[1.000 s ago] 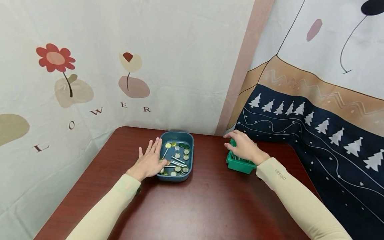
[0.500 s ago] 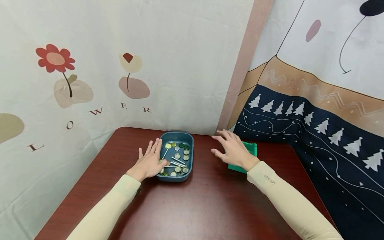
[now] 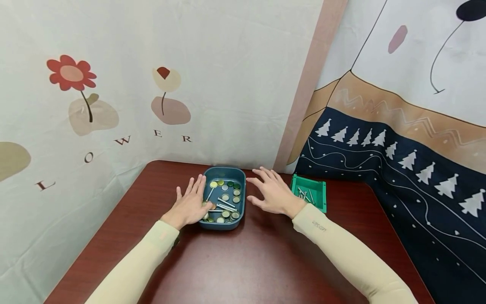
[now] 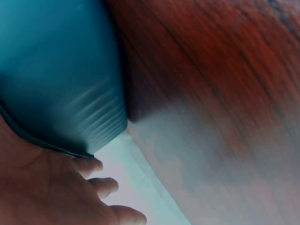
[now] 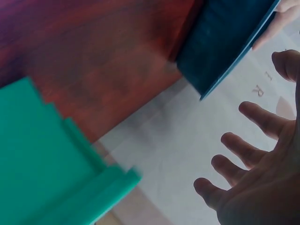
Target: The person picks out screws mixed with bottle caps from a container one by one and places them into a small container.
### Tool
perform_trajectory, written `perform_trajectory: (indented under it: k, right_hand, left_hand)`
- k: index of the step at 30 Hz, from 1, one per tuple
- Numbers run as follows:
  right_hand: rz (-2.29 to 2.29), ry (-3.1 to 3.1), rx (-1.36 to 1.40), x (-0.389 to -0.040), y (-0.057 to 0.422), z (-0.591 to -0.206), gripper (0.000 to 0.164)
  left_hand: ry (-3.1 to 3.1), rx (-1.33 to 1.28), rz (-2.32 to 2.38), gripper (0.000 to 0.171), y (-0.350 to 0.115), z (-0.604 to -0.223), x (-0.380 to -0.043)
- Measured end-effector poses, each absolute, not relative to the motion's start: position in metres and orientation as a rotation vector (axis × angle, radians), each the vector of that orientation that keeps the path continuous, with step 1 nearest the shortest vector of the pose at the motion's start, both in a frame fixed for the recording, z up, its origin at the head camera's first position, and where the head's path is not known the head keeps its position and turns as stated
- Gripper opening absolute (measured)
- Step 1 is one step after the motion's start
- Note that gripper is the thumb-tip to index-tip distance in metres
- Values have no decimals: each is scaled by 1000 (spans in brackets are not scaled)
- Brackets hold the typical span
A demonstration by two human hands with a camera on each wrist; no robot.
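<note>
A blue tray (image 3: 222,226) stands on the table in the head view, with several bottle caps (image 3: 225,197) and several metal bolts (image 3: 226,204) inside. My left hand (image 3: 187,202) rests on its left rim, fingers straight and the thumb reaching over the edge. Just right of the tray, my right hand (image 3: 272,192) hovers with its fingers spread and nothing in them. In the right wrist view these fingers (image 5: 265,119) are also apart and hold nothing. A green bin (image 3: 321,196) with several bolts or screws (image 3: 305,195) stands to the right, behind the right wrist.
The dark red wooden table (image 3: 228,270) extends toward the front. A pale printed curtain (image 3: 235,84) hangs along the back edge, and a dark blue cloth with white trees (image 3: 364,160) borders the right side.
My right hand has moved left from above the green bin to beside the blue tray, uncovering the bin's contents. The left hand has stayed on the tray's rim.
</note>
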State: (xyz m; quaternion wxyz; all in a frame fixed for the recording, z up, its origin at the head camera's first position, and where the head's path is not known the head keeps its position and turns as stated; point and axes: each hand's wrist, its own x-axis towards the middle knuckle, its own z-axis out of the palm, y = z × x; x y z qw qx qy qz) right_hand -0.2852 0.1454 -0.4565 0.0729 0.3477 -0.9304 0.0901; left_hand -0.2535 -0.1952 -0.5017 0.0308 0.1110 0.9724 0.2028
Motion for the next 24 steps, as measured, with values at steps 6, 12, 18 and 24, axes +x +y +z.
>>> perform_trajectory:
  k: [6, 12, 18, 24]
  right_hand:
    - [267, -2838, 1135, -285, 122, -459, 67]
    - [206, -2855, 1211, -288, 98, -462, 63]
    - [63, -2882, 1311, -291, 74, -463, 66]
    - [-117, -2945, 1390, -293, 46, -458, 74]
  left_hand:
    - [2990, 344, 624, 102, -194, -502, -254]
    - [2994, 348, 616, 102, -194, -503, -254]
    - [2984, 358, 599, 102, -194, -503, -254]
    - [2986, 363, 587, 102, -195, -501, -255]
